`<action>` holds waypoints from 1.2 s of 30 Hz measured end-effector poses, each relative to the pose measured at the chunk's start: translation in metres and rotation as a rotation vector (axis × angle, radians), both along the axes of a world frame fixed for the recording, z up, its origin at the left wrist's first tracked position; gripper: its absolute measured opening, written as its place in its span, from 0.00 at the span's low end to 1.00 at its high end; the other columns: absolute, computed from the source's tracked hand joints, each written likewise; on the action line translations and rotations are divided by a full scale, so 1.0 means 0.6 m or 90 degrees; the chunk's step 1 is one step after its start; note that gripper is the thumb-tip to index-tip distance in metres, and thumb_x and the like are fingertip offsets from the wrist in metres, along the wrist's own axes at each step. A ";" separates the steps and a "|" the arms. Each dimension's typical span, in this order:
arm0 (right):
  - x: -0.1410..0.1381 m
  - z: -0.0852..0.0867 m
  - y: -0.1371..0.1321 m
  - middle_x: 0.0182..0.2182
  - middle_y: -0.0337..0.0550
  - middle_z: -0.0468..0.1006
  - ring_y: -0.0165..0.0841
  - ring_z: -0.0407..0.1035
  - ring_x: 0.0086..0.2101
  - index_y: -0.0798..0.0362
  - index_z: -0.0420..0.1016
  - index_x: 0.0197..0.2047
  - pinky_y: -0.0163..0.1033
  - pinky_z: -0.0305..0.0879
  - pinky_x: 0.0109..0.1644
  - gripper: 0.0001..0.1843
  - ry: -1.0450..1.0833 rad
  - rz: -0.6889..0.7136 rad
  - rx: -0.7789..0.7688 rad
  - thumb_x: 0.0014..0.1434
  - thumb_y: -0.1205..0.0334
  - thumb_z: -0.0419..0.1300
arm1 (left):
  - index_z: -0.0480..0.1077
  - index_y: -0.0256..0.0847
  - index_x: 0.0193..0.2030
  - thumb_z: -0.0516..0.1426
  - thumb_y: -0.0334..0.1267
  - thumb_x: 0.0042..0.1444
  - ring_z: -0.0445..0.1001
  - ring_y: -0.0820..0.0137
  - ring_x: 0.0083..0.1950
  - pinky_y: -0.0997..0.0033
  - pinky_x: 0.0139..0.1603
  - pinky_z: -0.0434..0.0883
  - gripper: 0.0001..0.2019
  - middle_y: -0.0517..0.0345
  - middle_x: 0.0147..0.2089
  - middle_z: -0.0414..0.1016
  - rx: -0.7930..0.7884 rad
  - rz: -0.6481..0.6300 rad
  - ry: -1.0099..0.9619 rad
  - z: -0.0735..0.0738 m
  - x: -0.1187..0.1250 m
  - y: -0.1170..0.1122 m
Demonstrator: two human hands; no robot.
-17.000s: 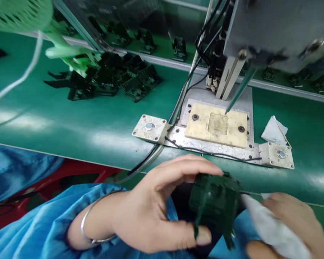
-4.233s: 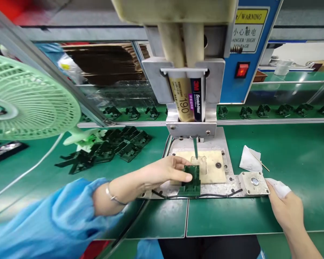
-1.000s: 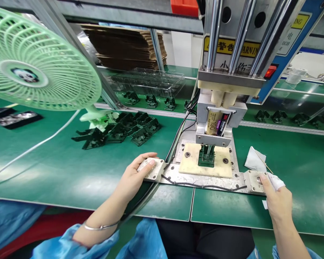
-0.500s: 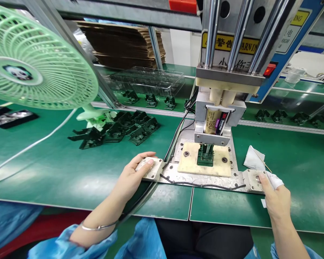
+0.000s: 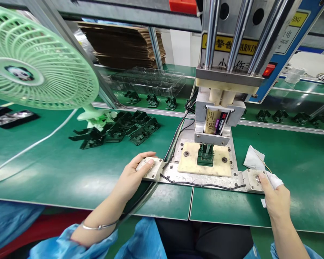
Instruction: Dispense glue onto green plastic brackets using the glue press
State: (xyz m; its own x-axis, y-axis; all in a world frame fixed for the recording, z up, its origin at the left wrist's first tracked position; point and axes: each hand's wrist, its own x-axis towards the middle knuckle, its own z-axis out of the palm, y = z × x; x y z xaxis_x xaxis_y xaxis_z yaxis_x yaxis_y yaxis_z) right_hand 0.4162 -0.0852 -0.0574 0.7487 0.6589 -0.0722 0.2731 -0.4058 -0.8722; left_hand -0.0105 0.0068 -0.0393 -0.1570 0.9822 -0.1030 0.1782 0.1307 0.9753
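A dark green plastic part (image 5: pixel 205 155) sits in the cream fixture block (image 5: pixel 188 163) under the lowered glue head, which carries a 3M adhesive cartridge (image 5: pixel 215 121). My left hand (image 5: pixel 133 173) lies flat on the left button box (image 5: pixel 151 168), fingers stretched out over it. My right hand (image 5: pixel 274 198) holds a white cloth (image 5: pixel 274 180) and presses a thumb on the right button box (image 5: pixel 255 177).
A pale green fan (image 5: pixel 37 61) stands at the left. A heap of dark green parts (image 5: pixel 115 128) lies behind my left hand. More parts ride the far belt (image 5: pixel 283 116). A white wipe with a stick (image 5: pixel 255 159) lies right of the fixture. Black cables (image 5: pixel 175 140) run to the machine.
Seconds ago my left hand set the green part on the fixture. In the last second both hands have stayed on the button boxes and the glue head remains down on the part.
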 end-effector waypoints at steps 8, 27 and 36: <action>-0.001 0.001 -0.001 0.43 0.56 0.84 0.56 0.75 0.49 0.57 0.84 0.44 0.51 0.68 0.53 0.39 0.002 0.011 0.016 0.43 0.29 0.66 | 0.75 0.41 0.51 0.67 0.62 0.44 0.77 0.62 0.37 0.70 0.36 0.74 0.33 0.51 0.43 0.82 0.005 0.003 -0.001 0.001 0.001 -0.001; 0.002 -0.008 0.000 0.39 0.56 0.85 0.54 0.78 0.44 0.58 0.84 0.43 0.48 0.70 0.44 0.37 -0.041 0.015 0.030 0.46 0.31 0.66 | 0.74 0.41 0.52 0.67 0.62 0.46 0.76 0.64 0.40 0.72 0.38 0.72 0.33 0.53 0.45 0.81 -0.003 0.001 0.002 0.003 0.001 -0.003; -0.002 0.002 -0.001 0.44 0.57 0.84 0.57 0.75 0.50 0.56 0.84 0.45 0.53 0.68 0.54 0.40 0.003 0.017 0.020 0.43 0.28 0.65 | 0.74 0.41 0.51 0.60 0.64 0.52 0.79 0.54 0.46 0.57 0.47 0.76 0.30 0.47 0.48 0.81 0.024 -0.007 0.174 0.029 0.013 -0.009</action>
State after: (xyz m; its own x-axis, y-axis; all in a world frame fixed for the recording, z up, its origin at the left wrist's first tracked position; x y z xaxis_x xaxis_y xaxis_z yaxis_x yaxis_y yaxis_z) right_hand 0.4150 -0.0860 -0.0564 0.7301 0.6812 -0.0542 0.2797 -0.3702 -0.8858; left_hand -0.0028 0.0014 -0.0220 -0.1631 0.9864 -0.0219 0.4368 0.0921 0.8949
